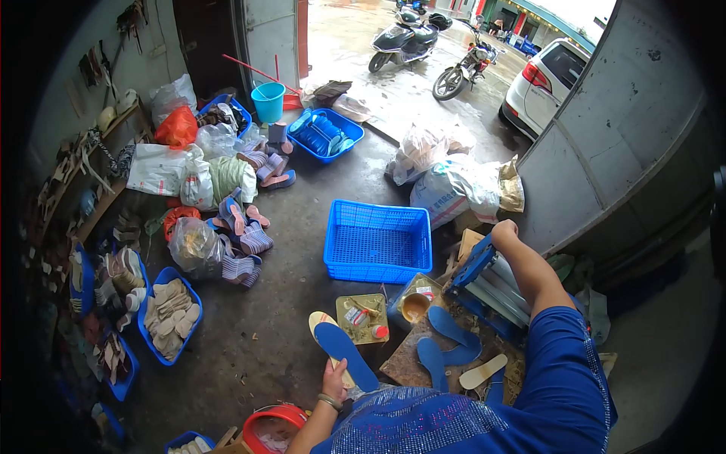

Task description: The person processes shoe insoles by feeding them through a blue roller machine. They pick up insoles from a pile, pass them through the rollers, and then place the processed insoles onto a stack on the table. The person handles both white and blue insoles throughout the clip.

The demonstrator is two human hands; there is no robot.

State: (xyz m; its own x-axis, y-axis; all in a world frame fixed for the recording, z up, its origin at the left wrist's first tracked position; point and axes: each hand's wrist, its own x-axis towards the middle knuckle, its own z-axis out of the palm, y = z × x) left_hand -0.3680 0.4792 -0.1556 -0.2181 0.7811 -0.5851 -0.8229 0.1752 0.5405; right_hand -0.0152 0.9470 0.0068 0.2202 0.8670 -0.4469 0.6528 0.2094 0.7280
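Insoles (342, 346), a blue one stacked on a pale one, stick up and away from the left hand (335, 376), which pinches their near end; its grip is clamped on them, thumb on top. The right hand (505, 230) is stretched out to the right, its grip closed over the top of a blue press (476, 266) that stands tilted on the floor. Between the two hands lie a board (412, 356) carrying more blue insoles (448, 340) and one pale insole (482, 372), a glue pot (415, 305), and a tin lid (363, 318) with small bottles on it. Beyond these stands an empty blue crate (376, 242), with sacks (454, 189) behind it. Left of the person, blue trays (170, 321) hold pale insoles, near piles of sandal parts and bags. A red bucket (276, 427) sits just beside the left forearm.
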